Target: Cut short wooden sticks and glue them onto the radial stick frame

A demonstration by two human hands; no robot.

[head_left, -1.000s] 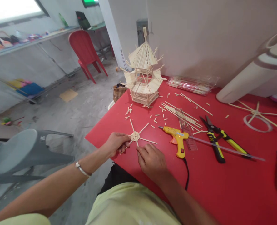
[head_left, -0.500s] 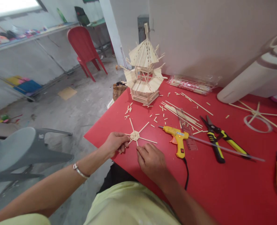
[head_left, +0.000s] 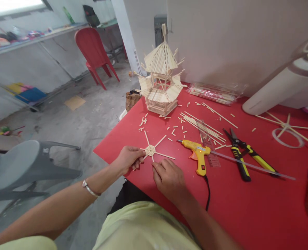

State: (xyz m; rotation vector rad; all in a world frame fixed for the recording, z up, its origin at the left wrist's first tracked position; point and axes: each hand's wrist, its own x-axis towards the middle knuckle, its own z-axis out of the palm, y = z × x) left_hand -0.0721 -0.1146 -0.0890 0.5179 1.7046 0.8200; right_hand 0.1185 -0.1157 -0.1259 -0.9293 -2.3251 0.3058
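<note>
A small six-armed frame of pale wooden sticks (head_left: 150,150), with ringed short pieces at its hub, lies near the left corner of the red table (head_left: 247,208). My left hand (head_left: 130,159) is closed, its thumb and fingers pinching the frame's left side by the hub. With bent fingers, my right hand (head_left: 168,175) pinches the end of the arm that points towards me. A yellow glue gun (head_left: 199,156) lies on its side just right of that hand, a clear glue stick (head_left: 252,166) reaching from its back.
A stick pagoda (head_left: 162,76) stands at the table's back corner. Loose sticks (head_left: 202,128), short cut pieces, a clear ruler (head_left: 212,158) and black-and-yellow cutters (head_left: 244,152) lie to the right. Farther right are a stick star (head_left: 286,125) and a leaning white tube (head_left: 279,86).
Both hands keep their pinch on the stick frame, which stays in place. The whole view has shifted very slightly.
</note>
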